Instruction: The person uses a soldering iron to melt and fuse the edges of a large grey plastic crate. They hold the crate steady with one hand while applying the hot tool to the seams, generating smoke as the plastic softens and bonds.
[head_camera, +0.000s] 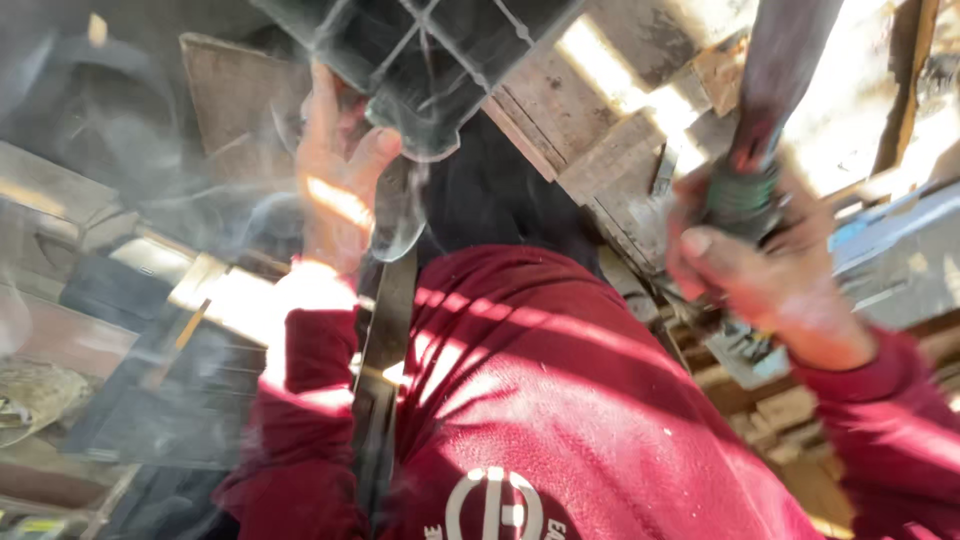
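Seemingly everything here sits close to the body. From the head camera, the right hand (770, 270) is wrapped around the green-banded grip (742, 195) of a long dark tool (790, 70) whose shaft runs up and away past the fingertips toward the top edge. The fingers are curled tight around the grip, thumb laid across the front. The tool looks rigid and fairly heavy, likely metal, so the ridged banded section under the fingers is the sound place to hold it; the bare shaft above them would probably be slicker.

The left hand (335, 170) is raised with its fingers spread and upright, the fingertips touching the lower edge of a dark, grid-patterned plastic piece (430, 60) above them. That piece seems stiff and light, best steadied by its rim. Below the palm a flat dark strap or bar (385, 350) hangs down across the red sweatshirt (560, 400). Worn wooden boards (600, 130) lie beyond both hands; motion blur hides finer detail.
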